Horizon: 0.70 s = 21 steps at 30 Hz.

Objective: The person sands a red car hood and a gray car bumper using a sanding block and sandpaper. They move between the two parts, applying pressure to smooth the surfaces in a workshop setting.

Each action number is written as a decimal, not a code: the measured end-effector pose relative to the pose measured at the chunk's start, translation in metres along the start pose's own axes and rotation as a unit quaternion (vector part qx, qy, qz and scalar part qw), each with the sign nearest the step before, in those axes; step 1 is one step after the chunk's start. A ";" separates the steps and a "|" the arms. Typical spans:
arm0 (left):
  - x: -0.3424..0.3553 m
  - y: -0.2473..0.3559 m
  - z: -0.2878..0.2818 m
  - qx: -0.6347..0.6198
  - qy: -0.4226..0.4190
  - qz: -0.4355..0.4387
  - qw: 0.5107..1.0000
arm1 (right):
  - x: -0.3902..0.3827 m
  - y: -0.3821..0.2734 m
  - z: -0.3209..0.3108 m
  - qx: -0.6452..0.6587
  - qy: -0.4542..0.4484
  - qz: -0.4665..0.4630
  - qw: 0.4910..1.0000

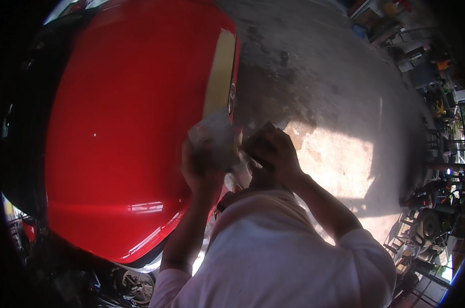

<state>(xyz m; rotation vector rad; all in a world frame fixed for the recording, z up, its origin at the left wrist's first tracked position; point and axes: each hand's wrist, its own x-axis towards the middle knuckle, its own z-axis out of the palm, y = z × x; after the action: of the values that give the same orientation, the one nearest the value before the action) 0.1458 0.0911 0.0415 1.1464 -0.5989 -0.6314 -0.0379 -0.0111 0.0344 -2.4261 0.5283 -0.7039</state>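
To my left spreads the red car panel, glossy, with a long beige patch along its right edge. My left hand is closed on a flat grey rectangular plate, which overlaps the near end of the patch in the picture; I cannot tell whether it touches. My right hand, just beside it, is closed round a dark flat-edged piece, its kind lost in shadow. The two held things almost meet in front of my body. Fingers are partly hidden and a little blurred.
Grey concrete floor with dark stains lies beyond and right of me, crossed by a bright sunlit patch. Along the far right stand cluttered shelves, a tyre and other gear. A wheel shows at lower left.
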 end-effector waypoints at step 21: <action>0.057 0.033 -0.028 0.161 0.203 0.020 0.966 | 0.064 0.135 0.092 0.084 0.158 0.088 0.980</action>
<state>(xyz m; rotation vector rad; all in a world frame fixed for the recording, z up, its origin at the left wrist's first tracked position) 0.2096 0.0766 0.0706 1.5166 -0.3761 -0.2526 0.0375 -0.1107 -0.0889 -2.0920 0.7665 -1.0210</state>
